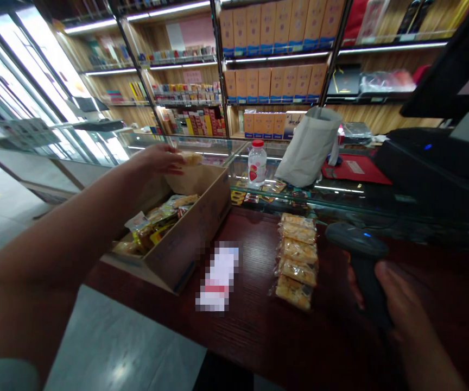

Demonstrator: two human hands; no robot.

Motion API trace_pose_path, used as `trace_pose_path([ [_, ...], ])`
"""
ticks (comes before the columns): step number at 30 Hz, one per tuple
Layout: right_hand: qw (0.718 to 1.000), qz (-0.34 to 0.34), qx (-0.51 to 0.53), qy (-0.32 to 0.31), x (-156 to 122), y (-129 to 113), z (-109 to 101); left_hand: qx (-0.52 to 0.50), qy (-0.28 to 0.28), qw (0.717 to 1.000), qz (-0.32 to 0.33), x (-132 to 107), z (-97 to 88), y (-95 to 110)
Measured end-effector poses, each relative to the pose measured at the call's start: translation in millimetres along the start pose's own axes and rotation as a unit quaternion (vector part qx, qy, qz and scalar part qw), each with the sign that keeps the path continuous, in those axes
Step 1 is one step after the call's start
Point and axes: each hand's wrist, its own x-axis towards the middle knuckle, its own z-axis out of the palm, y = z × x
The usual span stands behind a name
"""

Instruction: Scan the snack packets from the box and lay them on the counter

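Note:
My left hand (162,158) reaches over the far end of an open cardboard box (189,239) and pinches a small yellow snack packet (191,158) at its fingertips. The box holds several wrapped snacks. My right hand (401,309) grips the handle of a black barcode scanner (359,244) at the lower right, its head pointing left. A row of several clear-wrapped yellow pastries (297,259) lies on the dark wooden counter (259,326) between the box and the scanner.
A blurred white slip (218,278) lies on the counter beside the box. Behind it, on a glass display case (340,195), stand a bottle with a red cap (257,163) and a white paper bag (310,145). A black register (433,168) sits at right; stocked shelves line the back.

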Motion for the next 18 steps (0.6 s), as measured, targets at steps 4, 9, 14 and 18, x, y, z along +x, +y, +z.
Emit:
trace_pose_path([
  [4,1.000,-0.013,0.016,-0.004,-6.3,-7.4,7.1,-0.093,-0.063,0.992,-0.051,-43.6,31.1,30.1],
  [9,0.995,-0.042,0.085,-0.018,-9.4,-9.1,5.7,-0.209,-0.139,0.967,-0.035,-109.7,76.5,42.2],
  [14,0.994,-0.069,0.077,-0.045,-23.1,-13.9,5.5,-0.282,-0.181,0.941,-0.047,-167.4,112.5,38.8],
  [18,0.994,-0.067,0.063,-0.054,-40.0,-17.5,6.9,-0.321,-0.169,0.929,-0.074,-197.4,137.4,26.4],
])
